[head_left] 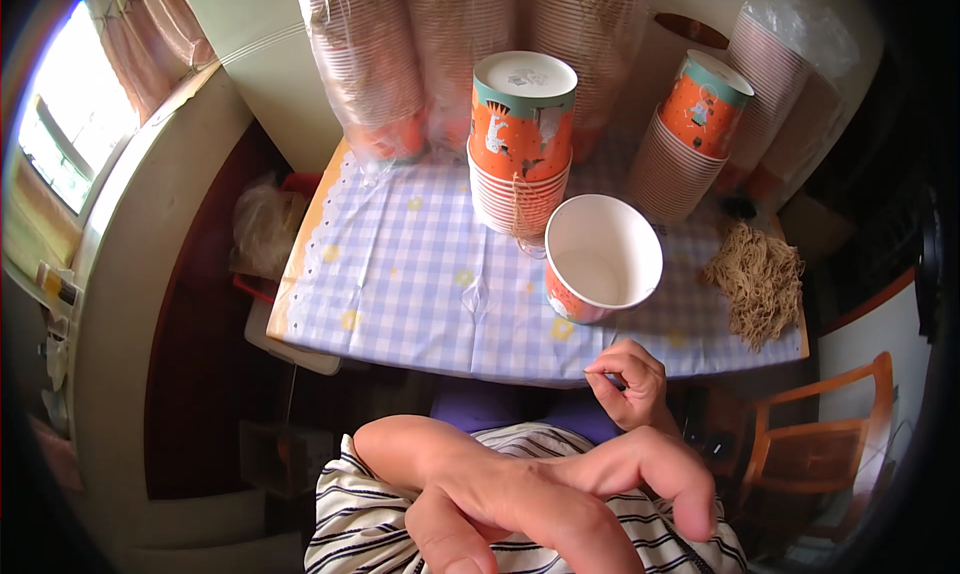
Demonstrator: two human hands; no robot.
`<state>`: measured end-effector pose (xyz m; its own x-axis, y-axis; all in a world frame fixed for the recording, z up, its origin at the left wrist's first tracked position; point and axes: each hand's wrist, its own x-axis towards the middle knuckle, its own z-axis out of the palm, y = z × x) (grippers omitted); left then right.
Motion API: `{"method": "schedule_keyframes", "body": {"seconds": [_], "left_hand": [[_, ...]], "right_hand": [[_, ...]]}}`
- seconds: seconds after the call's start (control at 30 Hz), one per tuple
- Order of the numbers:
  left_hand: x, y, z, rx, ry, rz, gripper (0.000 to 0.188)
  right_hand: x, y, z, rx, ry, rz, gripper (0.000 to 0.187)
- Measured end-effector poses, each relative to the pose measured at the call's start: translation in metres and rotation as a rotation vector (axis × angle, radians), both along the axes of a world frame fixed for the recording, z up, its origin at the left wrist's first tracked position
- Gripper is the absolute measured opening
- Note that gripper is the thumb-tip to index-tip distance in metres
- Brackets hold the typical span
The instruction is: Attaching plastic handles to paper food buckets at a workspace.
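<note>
My left hand (560, 494) is raised close to the camera, in front of my striped shirt. Its fingers are bent but apart, and nothing shows between them. Just off the table's near edge, my right hand (632, 384) has its fingers curled with thumb and forefinger together; whatever may be in them is hidden or too small to make out. Nearest to it, an orange paper bucket (605, 259) with a white inside stands mouth up. Behind that is a stack of paper buckets (522, 139), turned bottom up, with a thin tan string (520, 209) hanging at its side.
A heap of tan strings (757, 284) lies on the checked tablecloth (400, 274) at the right. Another bucket stack (690, 139) stands behind it. Tall plastic-wrapped stacks (365, 69) line the back. A wooden chair (815, 434) is at right, a plastic bag (265, 229) at left.
</note>
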<state>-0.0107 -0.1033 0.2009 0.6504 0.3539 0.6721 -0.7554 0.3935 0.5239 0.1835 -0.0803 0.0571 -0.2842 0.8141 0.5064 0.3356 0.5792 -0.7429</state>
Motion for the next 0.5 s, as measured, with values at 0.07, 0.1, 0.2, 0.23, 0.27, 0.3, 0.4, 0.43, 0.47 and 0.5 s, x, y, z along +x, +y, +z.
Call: {"method": "schedule_keyframes", "body": {"seconds": [0.07,0.1,0.2,0.23,0.27,0.3,0.4,0.43,0.47,0.5], "left_hand": [[0.008,0.0,-0.013,-0.021,-0.058,0.023,0.05],[0.013,0.004,-0.016,0.066,-0.126,0.131,0.051],[0.014,0.004,-0.008,0.138,-0.15,0.201,0.052],[0.012,0.002,-0.004,0.124,-0.101,0.18,0.054],[0.011,0.004,-0.003,0.174,-0.117,0.171,0.056],[0.012,0.001,-0.003,0.175,-0.118,0.167,0.056],[0.014,-0.005,-0.01,0.117,-0.143,0.149,0.056],[0.019,-0.013,-0.02,0.113,-0.145,0.151,0.056],[0.027,-0.031,-0.032,-0.027,-0.213,0.257,0.055],[0.033,-0.044,-0.038,-0.163,-0.279,0.359,0.055]], "right_hand": [[0.0,0.001,-0.003,0.007,0.004,0.005,0.012],[0.001,0.002,-0.004,0.018,0.001,-0.003,0.012],[0.004,0.002,0.0,0.002,0.03,-0.018,0.012],[0.004,0.003,0.002,0.004,0.039,-0.015,0.011],[0.004,0.004,0.004,0.005,0.048,-0.011,0.011],[0.005,0.005,0.004,0.012,0.059,-0.028,0.01],[0.006,0.008,0.01,0.0,0.058,-0.045,0.01],[0.006,0.008,0.013,0.005,0.065,-0.05,0.01],[0.006,0.009,0.015,0.011,0.071,-0.054,0.009],[0.007,0.008,0.016,0.037,0.08,-0.066,0.009]]}}
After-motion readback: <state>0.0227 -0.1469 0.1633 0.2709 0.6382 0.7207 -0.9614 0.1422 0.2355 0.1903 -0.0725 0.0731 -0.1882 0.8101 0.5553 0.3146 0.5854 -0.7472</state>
